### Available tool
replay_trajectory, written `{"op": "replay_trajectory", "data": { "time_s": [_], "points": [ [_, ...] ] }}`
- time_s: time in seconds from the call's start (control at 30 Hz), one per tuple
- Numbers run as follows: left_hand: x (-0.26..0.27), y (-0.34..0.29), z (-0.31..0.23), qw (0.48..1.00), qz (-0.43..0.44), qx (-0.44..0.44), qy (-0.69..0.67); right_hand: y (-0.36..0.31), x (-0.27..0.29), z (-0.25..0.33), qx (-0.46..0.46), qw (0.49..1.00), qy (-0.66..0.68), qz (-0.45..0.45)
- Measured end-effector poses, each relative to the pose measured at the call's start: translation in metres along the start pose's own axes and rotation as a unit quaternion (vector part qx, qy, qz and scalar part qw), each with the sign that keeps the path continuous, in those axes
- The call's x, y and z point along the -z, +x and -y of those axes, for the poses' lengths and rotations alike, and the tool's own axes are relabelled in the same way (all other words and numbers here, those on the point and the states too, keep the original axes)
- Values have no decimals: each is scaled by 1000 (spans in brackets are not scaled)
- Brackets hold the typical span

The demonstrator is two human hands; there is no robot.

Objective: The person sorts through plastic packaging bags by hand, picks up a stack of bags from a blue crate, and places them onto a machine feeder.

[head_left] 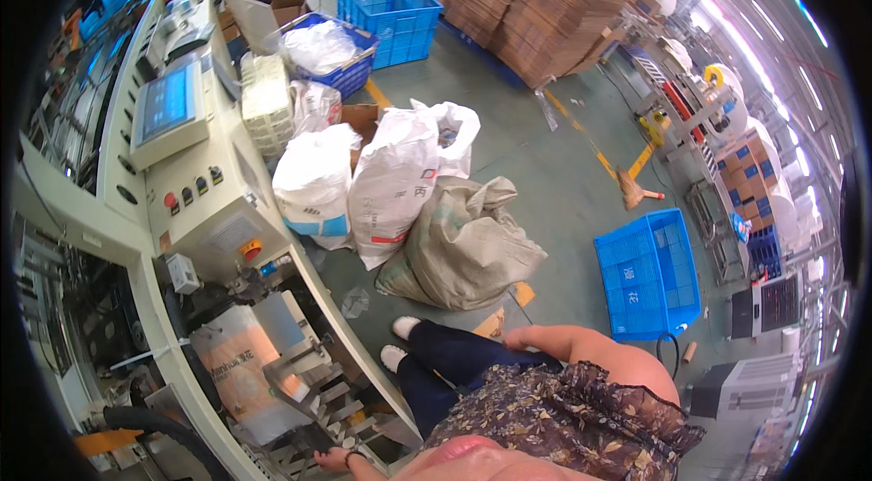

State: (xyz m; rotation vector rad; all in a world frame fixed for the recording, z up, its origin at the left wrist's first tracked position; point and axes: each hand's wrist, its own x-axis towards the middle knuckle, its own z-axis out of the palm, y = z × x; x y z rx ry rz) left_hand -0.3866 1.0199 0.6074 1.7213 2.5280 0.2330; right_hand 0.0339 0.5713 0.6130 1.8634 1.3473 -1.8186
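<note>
My left hand (333,459), with a dark band at the wrist, is at the lower edge of the view beside the machine's metal slats (350,408). What its fingers do is too small to make out. Inside the machine frame, near this hand, lies a white and orange plastic-wrapped pack (238,363). My right hand (520,338) hangs low by my thigh, over dark trousers (463,356). Its fingers are mostly hidden, and nothing visible sticks out from it.
A control panel with a screen (168,104) and buttons stands at left. Stuffed white sacks (391,181) and a greenish sack (468,249) stand on the floor ahead. Blue crates (627,286) are at right and far back, near stacked cardboard (554,13). A broom (630,190) lies beyond.
</note>
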Motion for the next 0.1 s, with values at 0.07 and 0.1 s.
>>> {"op": "replay_trajectory", "data": {
  "time_s": [0.07, 0.1],
  "points": [
    [25, -17, 20, 997, -63, -39, 32, -10, -2, 16, -64, 990, 122, -33],
    [29, -20, 13, 996, -69, -48, 29, -22, -5, 20, -103, 975, 190, -52]
  ]
}}
